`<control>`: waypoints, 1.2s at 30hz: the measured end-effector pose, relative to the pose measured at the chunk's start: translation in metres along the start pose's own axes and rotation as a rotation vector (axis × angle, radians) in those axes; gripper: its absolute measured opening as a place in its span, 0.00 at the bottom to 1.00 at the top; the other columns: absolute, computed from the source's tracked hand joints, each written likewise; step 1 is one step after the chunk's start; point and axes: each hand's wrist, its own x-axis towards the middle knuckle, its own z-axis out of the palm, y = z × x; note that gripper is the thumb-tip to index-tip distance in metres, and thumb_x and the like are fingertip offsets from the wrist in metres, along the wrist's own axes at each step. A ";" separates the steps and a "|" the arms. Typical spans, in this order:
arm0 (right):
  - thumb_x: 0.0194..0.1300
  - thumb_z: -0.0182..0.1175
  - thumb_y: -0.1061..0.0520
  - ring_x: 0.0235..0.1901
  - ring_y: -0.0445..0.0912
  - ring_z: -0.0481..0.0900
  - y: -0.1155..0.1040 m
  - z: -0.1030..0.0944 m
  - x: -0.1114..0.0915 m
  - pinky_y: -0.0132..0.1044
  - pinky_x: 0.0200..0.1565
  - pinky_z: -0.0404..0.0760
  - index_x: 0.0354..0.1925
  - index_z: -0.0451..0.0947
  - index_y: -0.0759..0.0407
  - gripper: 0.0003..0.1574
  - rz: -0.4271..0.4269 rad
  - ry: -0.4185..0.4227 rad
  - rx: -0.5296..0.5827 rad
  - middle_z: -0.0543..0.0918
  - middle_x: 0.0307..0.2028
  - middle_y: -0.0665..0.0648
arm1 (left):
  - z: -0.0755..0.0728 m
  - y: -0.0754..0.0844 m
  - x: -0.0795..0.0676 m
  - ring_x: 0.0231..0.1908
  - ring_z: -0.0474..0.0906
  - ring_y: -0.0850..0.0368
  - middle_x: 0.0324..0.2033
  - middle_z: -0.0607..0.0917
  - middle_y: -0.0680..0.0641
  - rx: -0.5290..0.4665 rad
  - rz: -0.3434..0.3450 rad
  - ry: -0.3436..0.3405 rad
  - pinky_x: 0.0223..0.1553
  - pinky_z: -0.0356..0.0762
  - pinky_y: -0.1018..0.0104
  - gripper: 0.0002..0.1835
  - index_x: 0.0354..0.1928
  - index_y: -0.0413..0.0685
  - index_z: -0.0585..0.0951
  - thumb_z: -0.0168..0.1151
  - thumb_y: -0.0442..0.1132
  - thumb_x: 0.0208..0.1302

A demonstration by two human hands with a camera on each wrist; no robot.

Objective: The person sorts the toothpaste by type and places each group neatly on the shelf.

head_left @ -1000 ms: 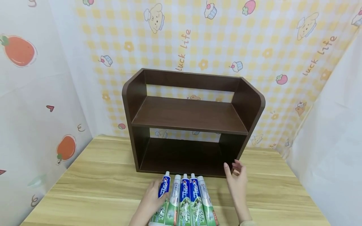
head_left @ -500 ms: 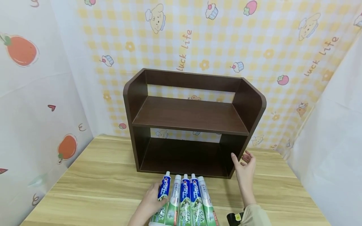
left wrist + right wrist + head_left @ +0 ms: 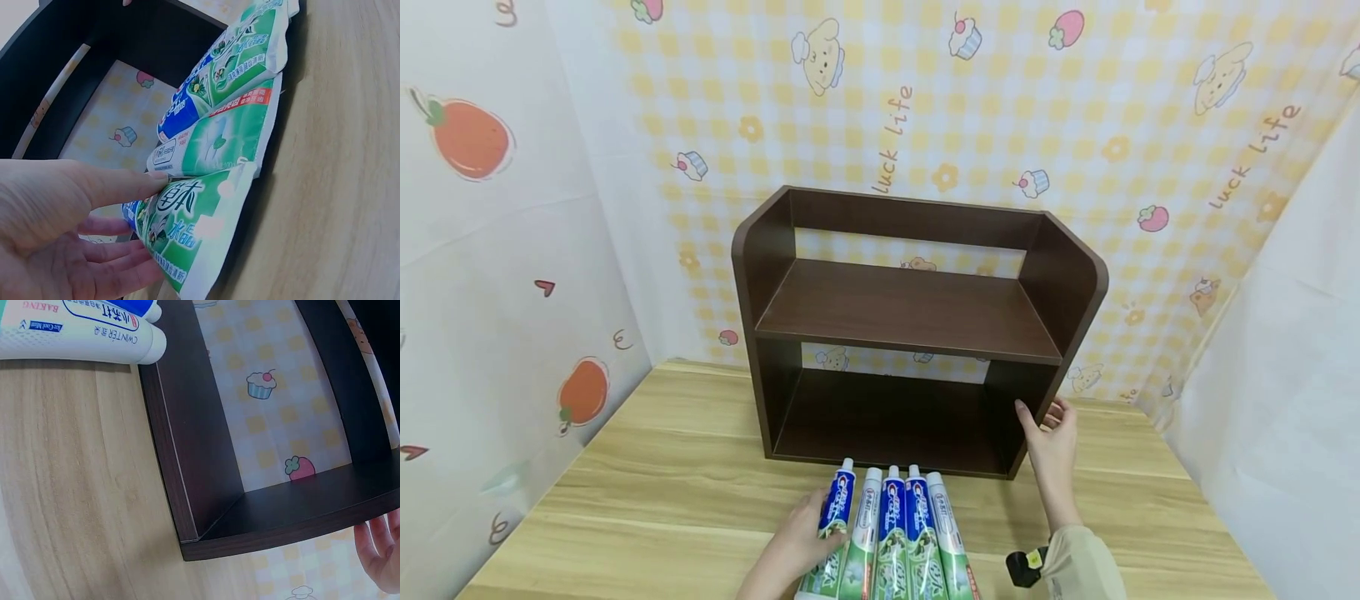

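Observation:
A dark brown two-tier shelf (image 3: 910, 304) stands upright on the table. In front of it, several toothpaste tubes (image 3: 892, 517) lie side by side, caps toward the shelf. My left hand (image 3: 797, 537) holds the leftmost toothpaste tube (image 3: 181, 231), thumb on its upper side and fingers along its outer side. At the shelf's right side panel (image 3: 300, 500), my right hand (image 3: 1054, 454) grips the edge, thumb inside and fingers outside. The right wrist view catches only part of those fingers (image 3: 375, 550); the thumb is out of that view.
The wooden table (image 3: 625, 500) stretches out on both sides of the shelf. A yellow checked wall covering (image 3: 940, 108) hangs behind, and white sheets (image 3: 1285, 350) close off the sides. A black wrist camera (image 3: 1022, 568) sits by the right sleeve.
My right hand has moved right and away from me, from the shelf's front right corner up onto its side panel. My left hand stays at the leftmost toothpaste tube.

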 end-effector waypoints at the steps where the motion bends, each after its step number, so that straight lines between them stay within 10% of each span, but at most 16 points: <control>1: 0.58 0.61 0.49 0.46 0.51 0.71 0.000 0.000 0.001 0.15 0.34 0.63 0.60 0.58 0.66 0.39 -0.003 0.003 -0.005 0.69 0.50 0.65 | 0.000 0.000 0.000 0.46 0.73 0.32 0.49 0.73 0.28 -0.003 -0.010 -0.006 0.47 0.71 0.38 0.37 0.58 0.27 0.65 0.67 0.39 0.48; 11: 0.58 0.61 0.49 0.27 0.26 0.67 0.003 -0.002 0.010 0.15 0.28 0.68 0.54 0.67 0.64 0.30 -0.016 0.070 0.010 0.75 0.43 0.59 | -0.002 -0.004 0.005 0.29 0.75 0.51 0.29 0.78 0.41 0.002 -0.014 -0.073 0.31 0.78 0.56 0.24 0.40 0.27 0.74 0.67 0.41 0.49; 36: 0.59 0.59 0.51 0.29 0.53 0.78 0.010 0.003 0.009 0.37 0.33 0.72 0.35 0.73 0.62 0.15 -0.197 0.154 -0.178 0.82 0.39 0.63 | -0.015 -0.018 0.013 0.17 0.76 0.59 0.19 0.80 0.49 -0.208 -0.057 -0.372 0.16 0.77 0.65 0.14 0.32 0.39 0.76 0.65 0.44 0.53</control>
